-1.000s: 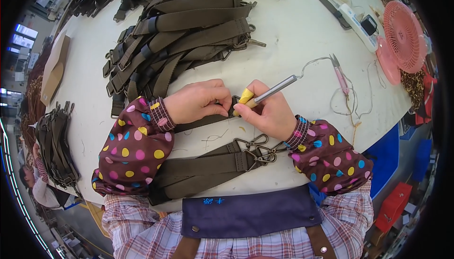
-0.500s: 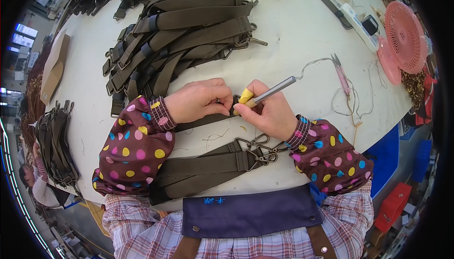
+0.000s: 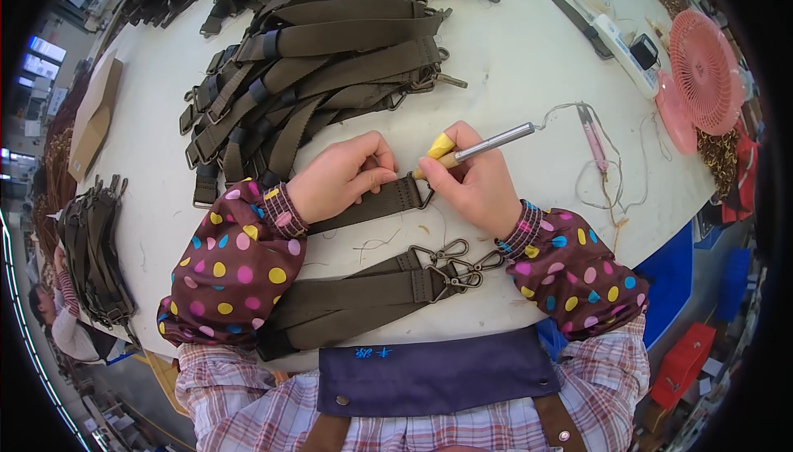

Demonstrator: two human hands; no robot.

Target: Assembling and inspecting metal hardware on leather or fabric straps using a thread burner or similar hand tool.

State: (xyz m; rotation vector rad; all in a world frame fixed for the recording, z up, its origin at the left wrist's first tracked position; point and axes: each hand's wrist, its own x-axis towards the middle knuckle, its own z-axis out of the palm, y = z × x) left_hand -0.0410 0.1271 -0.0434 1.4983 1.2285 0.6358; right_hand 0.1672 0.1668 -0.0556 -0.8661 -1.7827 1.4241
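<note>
My left hand [image 3: 340, 179] grips a dark olive webbing strap [image 3: 376, 206], thumb and fingers pinched near its stitched end. A metal ring [image 3: 427, 195] sits at that end, beside my right fingertips. In my right hand [image 3: 483, 192] is a pen-shaped tool [image 3: 496, 140] with a silver barrel, a tan grip and a thin cord trailing from its back end. Its tip points down at the strap's end; whether it touches is hidden by my fingers. Yellow tape wraps my right index finger. Closer to me lie similar straps [image 3: 355, 295] with metal snap hooks [image 3: 462, 266].
A large pile of straps [image 3: 339, 43] covers the table's far left-centre. On the right are a pink-handled pointed tool [image 3: 591, 134], a white power strip [image 3: 625, 56] and a pink fan [image 3: 702, 60]. More straps [image 3: 95, 254] lie at the left edge, near another person [image 3: 70, 320].
My right hand and the pen-shaped tool have shifted slightly right and up, the tool now tilted flatter. The strap's stitched end and ring have come into view between my hands.
</note>
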